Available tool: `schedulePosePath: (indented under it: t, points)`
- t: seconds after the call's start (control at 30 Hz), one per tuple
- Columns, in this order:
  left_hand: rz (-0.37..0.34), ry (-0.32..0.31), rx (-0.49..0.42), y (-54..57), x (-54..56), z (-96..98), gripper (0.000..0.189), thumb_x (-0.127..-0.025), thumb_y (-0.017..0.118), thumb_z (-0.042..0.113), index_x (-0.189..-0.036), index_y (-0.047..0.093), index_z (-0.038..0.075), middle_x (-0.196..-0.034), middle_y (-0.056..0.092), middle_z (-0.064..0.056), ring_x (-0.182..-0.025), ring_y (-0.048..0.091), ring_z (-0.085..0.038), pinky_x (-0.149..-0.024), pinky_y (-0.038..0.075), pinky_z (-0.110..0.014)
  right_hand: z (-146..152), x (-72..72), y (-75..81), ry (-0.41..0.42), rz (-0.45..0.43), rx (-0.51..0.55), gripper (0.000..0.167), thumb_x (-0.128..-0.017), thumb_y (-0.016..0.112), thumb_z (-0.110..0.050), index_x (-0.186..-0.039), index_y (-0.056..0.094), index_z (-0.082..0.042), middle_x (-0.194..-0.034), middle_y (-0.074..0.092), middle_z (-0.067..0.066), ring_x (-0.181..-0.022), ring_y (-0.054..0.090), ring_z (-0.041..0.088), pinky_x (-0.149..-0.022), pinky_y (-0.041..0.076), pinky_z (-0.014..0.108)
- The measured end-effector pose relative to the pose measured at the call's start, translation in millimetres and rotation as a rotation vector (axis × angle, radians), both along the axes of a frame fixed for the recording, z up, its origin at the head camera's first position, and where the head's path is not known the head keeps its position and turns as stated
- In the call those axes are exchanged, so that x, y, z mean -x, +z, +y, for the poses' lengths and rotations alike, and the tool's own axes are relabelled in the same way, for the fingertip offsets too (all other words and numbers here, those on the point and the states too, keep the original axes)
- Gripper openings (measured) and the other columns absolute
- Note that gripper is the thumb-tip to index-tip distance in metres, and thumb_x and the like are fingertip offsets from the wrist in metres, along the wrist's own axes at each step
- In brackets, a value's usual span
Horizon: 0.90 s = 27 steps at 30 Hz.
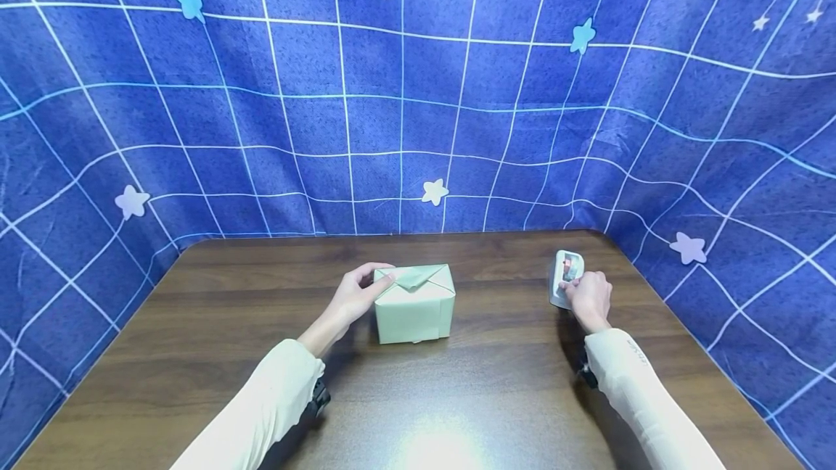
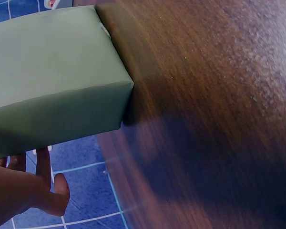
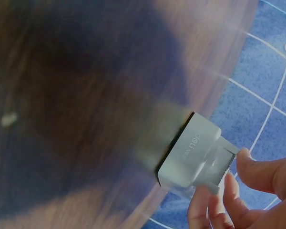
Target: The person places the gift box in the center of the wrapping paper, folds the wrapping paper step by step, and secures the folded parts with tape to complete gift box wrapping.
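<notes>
Near the middle of the table a box wrapped in pale green paper (image 1: 415, 319) stands with a folded triangular flap on top. My left hand (image 1: 355, 296) grips its left end, thumb over the top edge. In the left wrist view, fingertips of that hand (image 2: 26, 186) meet the box's end, and one finger stands off it. At the table's right side my right hand (image 1: 590, 299) holds a pale tape dispenser (image 1: 563, 280) by one end. Its serrated cutter (image 3: 226, 169) shows between thumb and fingers in the right wrist view, with "deli" lettering on its side.
The brown wood-grain table (image 1: 261, 274) carries both things. A blue curtain (image 1: 294, 129) with white grid lines and stars hangs behind it and along both sides. Light glares off the table's near middle. A dark device (image 1: 318, 396) sits at my left wrist.
</notes>
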<state>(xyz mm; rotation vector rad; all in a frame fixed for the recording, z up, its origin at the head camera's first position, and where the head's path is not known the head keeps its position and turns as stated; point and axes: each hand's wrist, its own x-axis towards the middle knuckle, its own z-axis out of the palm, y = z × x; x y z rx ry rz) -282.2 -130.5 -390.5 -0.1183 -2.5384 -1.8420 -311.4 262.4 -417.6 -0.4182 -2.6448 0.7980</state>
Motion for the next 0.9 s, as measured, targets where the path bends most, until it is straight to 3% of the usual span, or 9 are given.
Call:
schedulePosePath:
  t: [0.17, 0.37, 0.47, 0.6, 0.7, 0.9]
  points:
    - [0.000, -0.003, -0.011, 1.2, -0.9, 0.5, 0.032, -0.085, 0.063, 0.033, -0.113, 0.063, 0.017, -0.103, 0.063, -0.003, -0.087, 0.053, -0.009, -0.075, 0.044, -0.023, 1, 1.2, -1.2, 0.010, 0.066, -0.033, 0.026, -0.075, 0.068, -0.014, -0.069, 0.063, 0.011, -0.089, 0.054, 0.035, -0.086, 0.052, 0.050, -0.078, 0.041, 0.053]
    - [0.001, -0.011, -0.017, 1.5, -0.9, 0.4, 0.033, -0.085, 0.063, 0.033, -0.114, 0.062, 0.016, -0.106, 0.063, -0.005, -0.089, 0.054, -0.008, -0.076, 0.044, -0.023, 0, 3.2, -1.2, -0.005, 0.062, -0.031, 0.028, -0.074, 0.067, -0.013, -0.063, 0.056, 0.010, -0.088, 0.052, 0.037, -0.085, 0.051, 0.051, -0.077, 0.040, 0.054]
    - [0.003, -0.017, -0.015, 1.0, -0.7, 0.3, 0.035, -0.085, 0.063, 0.034, -0.115, 0.062, 0.016, -0.106, 0.063, -0.005, -0.089, 0.053, -0.008, -0.077, 0.044, -0.023, 0, 3.1, -0.6, -0.006, 0.068, -0.004, 0.028, -0.073, 0.067, -0.011, -0.071, 0.061, 0.016, -0.092, 0.051, 0.037, -0.089, 0.050, 0.051, -0.079, 0.040, 0.053]
    - [0.011, -0.019, -0.013, 0.5, -0.4, 0.7, 0.035, -0.085, 0.063, 0.034, -0.114, 0.062, 0.016, -0.103, 0.063, -0.004, -0.087, 0.053, -0.008, -0.076, 0.043, -0.023, -1, 2.4, 3.0, 0.017, 0.059, 0.017, 0.027, -0.073, 0.068, -0.008, -0.087, 0.066, 0.014, -0.096, 0.049, 0.036, -0.094, 0.048, 0.049, -0.082, 0.039, 0.053]
    - [0.014, -0.017, -0.014, 0.7, -0.5, 0.9, 0.034, -0.085, 0.063, 0.033, -0.114, 0.062, 0.016, -0.103, 0.063, -0.005, -0.086, 0.053, -0.008, -0.075, 0.043, -0.023, -2, 1.0, 7.0, 0.021, 0.052, -0.004, 0.026, -0.074, 0.067, -0.010, -0.086, 0.067, 0.013, -0.096, 0.050, 0.036, -0.094, 0.049, 0.049, -0.081, 0.040, 0.053]
    - [0.010, -0.018, -0.020, 0.3, -0.3, 0.4, 0.034, -0.085, 0.063, 0.033, -0.114, 0.062, 0.015, -0.105, 0.062, -0.008, -0.085, 0.053, -0.008, -0.074, 0.043, -0.023, -4, -2.4, 10.9, -0.043, 0.079, 0.035, 0.026, -0.077, 0.048, -0.008, -0.072, 0.064, 0.011, -0.091, 0.054, 0.036, -0.090, 0.050, 0.050, -0.077, 0.040, 0.053]
